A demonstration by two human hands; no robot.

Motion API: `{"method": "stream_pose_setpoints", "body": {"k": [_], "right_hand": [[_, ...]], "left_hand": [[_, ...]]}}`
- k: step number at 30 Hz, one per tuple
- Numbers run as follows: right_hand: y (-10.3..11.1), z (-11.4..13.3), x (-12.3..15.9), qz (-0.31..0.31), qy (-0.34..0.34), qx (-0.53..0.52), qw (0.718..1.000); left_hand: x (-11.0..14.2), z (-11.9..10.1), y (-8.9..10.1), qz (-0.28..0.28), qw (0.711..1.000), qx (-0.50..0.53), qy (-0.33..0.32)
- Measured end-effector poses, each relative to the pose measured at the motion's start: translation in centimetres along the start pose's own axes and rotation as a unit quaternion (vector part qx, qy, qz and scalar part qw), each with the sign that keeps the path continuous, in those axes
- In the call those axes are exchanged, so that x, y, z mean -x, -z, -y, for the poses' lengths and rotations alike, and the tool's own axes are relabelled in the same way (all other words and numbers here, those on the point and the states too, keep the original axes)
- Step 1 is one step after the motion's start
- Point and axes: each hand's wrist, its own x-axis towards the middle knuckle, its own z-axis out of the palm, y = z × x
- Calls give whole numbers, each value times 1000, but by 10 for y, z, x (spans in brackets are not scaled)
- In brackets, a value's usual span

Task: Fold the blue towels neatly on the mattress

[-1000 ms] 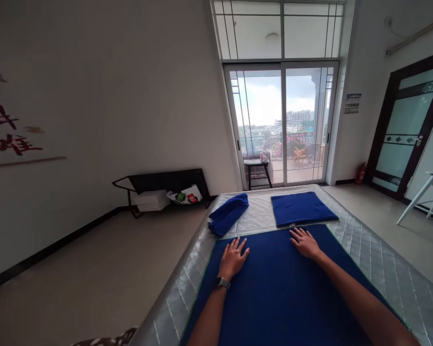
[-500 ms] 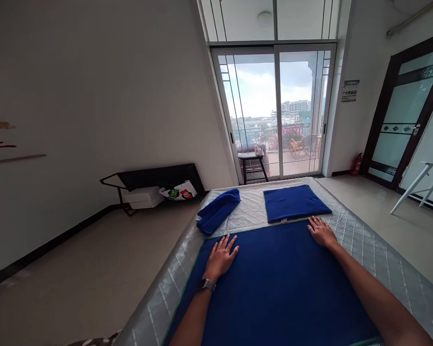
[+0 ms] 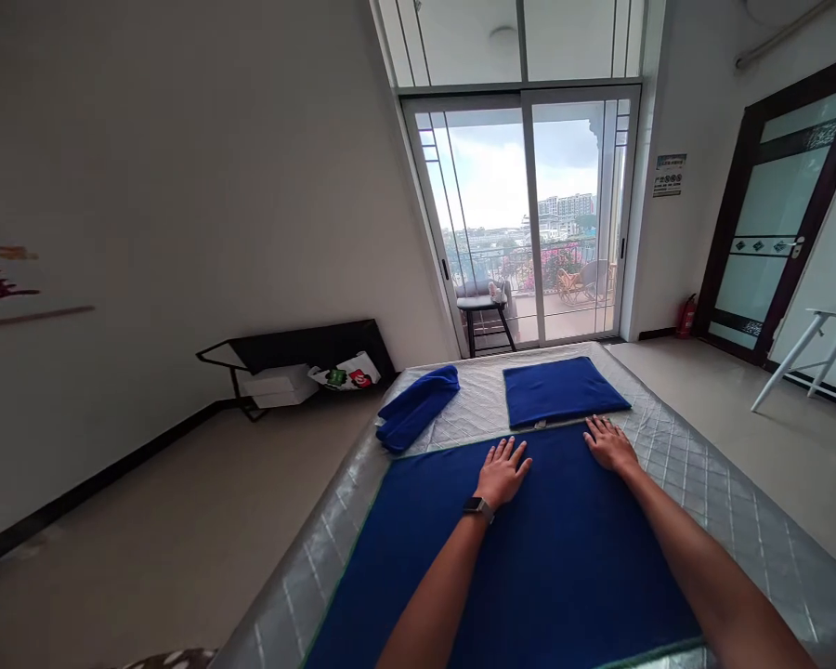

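Observation:
A dark blue cloth (image 3: 418, 530) with a green edge lies spread flat on a silver-grey quilted mattress (image 3: 697, 483). My left hand (image 3: 502, 471), with a watch at the wrist, rests palm down near the middle of the cloth's far edge, fingers spread. At the cloth's far right corner my right hand (image 3: 609, 444) lies flat, fingers stretched out. Just beyond the hands is a folded blue cloth (image 3: 564, 390), laid as a flat rectangle. Another blue cloth (image 3: 418, 407), folded into a long narrow bundle, sits at the far left of the mattress.
A low black rack (image 3: 306, 348) with a white box (image 3: 277, 383) and a printed bag (image 3: 348, 373) stands by the left wall. Behind the mattress are a dark stool (image 3: 484, 305) and sliding glass doors. A white-legged table (image 3: 798, 358) and a fire extinguisher (image 3: 686, 316) are at right.
My left hand has slid right across the cloth, from near its far left corner to the middle of the far edge. My right hand stays at the far right corner.

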Motion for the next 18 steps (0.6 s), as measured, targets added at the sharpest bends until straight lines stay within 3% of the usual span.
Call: {"method": "stream_pose_setpoints", "body": {"k": [4,9,12,15,18], "right_hand": [[-2,-1,-3,0,-1,9,1000],[-1,-1,-4,3,-1,15,1000],[-2,-3,-5,4,-5,18,1000],[-3,-4,-5,1,-6,25,1000],[-2,-5,-5,2,-2,37,999]], "left_hand": [[13,14,2,2,999,0,51],[73,89,19,28,973,-19,229],[102,128,26,32,958,-30,284],[111,140,28,21,956,-27,291],[108,134,28,2,957,-24,290]]}}
